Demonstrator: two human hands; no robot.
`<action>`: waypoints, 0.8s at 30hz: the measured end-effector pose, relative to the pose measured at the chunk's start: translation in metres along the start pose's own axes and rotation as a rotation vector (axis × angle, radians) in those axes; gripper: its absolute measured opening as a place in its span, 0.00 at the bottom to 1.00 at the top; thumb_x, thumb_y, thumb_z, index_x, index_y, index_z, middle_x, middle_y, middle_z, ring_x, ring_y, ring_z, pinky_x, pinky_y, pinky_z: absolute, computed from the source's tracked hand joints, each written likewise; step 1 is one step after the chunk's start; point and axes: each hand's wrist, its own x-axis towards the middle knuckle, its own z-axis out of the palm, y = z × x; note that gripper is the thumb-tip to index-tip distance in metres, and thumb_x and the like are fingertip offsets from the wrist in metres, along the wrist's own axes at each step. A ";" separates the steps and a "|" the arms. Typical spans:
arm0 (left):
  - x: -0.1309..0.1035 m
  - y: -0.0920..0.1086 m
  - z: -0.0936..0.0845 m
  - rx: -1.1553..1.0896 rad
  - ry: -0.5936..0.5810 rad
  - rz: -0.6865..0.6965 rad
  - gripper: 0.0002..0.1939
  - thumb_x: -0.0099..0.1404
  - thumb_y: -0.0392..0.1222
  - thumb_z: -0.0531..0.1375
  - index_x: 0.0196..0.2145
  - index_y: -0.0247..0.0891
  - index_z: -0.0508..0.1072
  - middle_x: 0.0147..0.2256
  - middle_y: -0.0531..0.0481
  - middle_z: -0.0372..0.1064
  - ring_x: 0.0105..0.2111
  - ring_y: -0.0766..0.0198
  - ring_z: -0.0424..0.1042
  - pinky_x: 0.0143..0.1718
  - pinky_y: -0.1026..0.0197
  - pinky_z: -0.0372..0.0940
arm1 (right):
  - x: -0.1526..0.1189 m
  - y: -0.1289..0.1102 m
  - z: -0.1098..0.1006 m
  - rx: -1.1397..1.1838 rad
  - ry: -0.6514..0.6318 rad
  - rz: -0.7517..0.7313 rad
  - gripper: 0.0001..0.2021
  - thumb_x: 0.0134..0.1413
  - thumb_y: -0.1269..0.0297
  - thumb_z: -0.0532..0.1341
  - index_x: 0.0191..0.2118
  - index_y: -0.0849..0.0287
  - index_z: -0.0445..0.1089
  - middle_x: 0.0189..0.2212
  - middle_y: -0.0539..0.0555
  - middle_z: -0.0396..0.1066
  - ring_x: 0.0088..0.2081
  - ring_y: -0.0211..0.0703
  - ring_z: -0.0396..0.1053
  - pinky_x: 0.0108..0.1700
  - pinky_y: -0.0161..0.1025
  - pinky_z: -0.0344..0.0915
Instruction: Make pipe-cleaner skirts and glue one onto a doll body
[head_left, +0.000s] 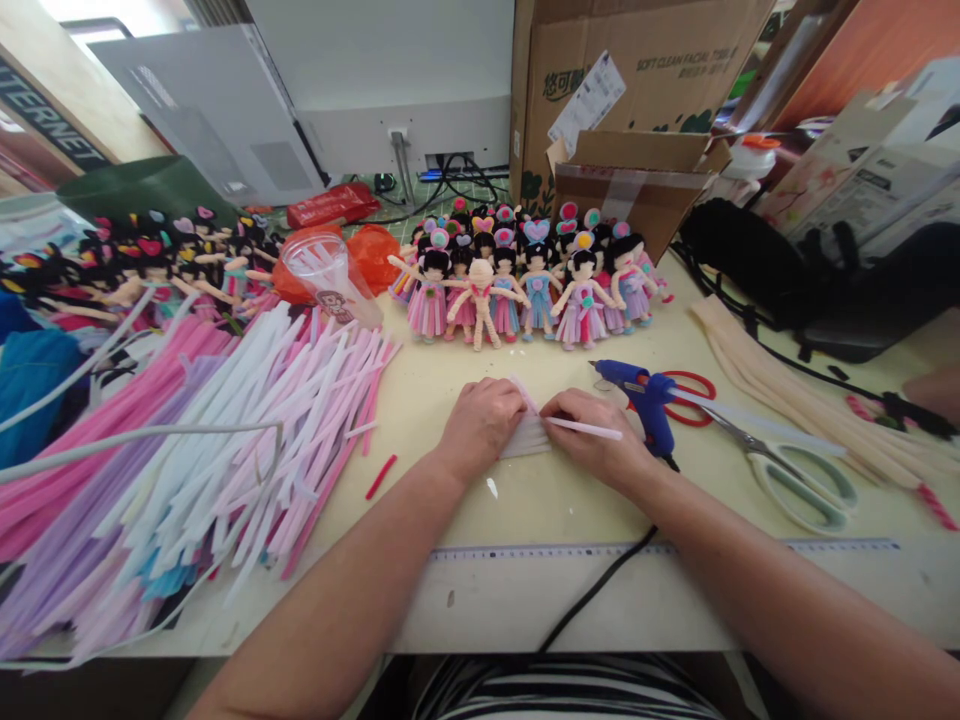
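In the middle of the table, my left hand point(481, 415) is closed on the left side of a small flat row of pale pipe cleaners point(527, 440). My right hand point(592, 432) pinches the row's right side, and a pale pink pipe cleaner point(596, 430) sticks out to the right across its fingers. Another short stem end rises between both hands. The fingertips are partly hidden. Just right of my right hand lies a blue glue gun point(637, 390). Several finished pipe-cleaner dolls point(537, 285) stand behind my hands, with a bare beige doll figure point(482, 305) in front.
Piled pink, white and purple pipe cleaners point(217, 430) cover the left side. A plastic cup point(330, 275) leans behind them. Scissors point(806, 480) and beige pipe cleaners point(780, 370) lie right. A ruler point(750, 548) runs along the front, crossed by a black cable point(592, 595). A cardboard box point(630, 200) stands behind.
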 end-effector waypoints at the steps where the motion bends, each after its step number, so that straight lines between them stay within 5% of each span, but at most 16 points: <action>1: 0.000 0.000 0.000 -0.003 -0.002 -0.001 0.09 0.67 0.39 0.54 0.35 0.39 0.75 0.39 0.49 0.72 0.43 0.61 0.67 0.46 0.55 0.60 | 0.000 0.000 0.000 0.002 -0.004 0.003 0.06 0.51 0.70 0.56 0.28 0.56 0.69 0.27 0.51 0.71 0.30 0.40 0.68 0.33 0.36 0.60; 11: -0.001 0.000 -0.003 -0.037 0.009 -0.021 0.07 0.66 0.38 0.54 0.37 0.39 0.72 0.39 0.48 0.72 0.43 0.60 0.67 0.46 0.56 0.61 | -0.001 0.004 0.003 -0.015 -0.008 -0.013 0.06 0.52 0.70 0.56 0.30 0.56 0.69 0.29 0.52 0.72 0.31 0.40 0.68 0.35 0.36 0.61; 24: 0.000 0.000 -0.007 0.030 -0.020 -0.086 0.19 0.62 0.38 0.57 0.52 0.39 0.68 0.57 0.45 0.64 0.55 0.54 0.59 0.55 0.49 0.56 | -0.002 0.004 0.002 -0.013 -0.055 -0.018 0.06 0.54 0.69 0.55 0.32 0.57 0.69 0.31 0.53 0.71 0.32 0.40 0.68 0.35 0.36 0.60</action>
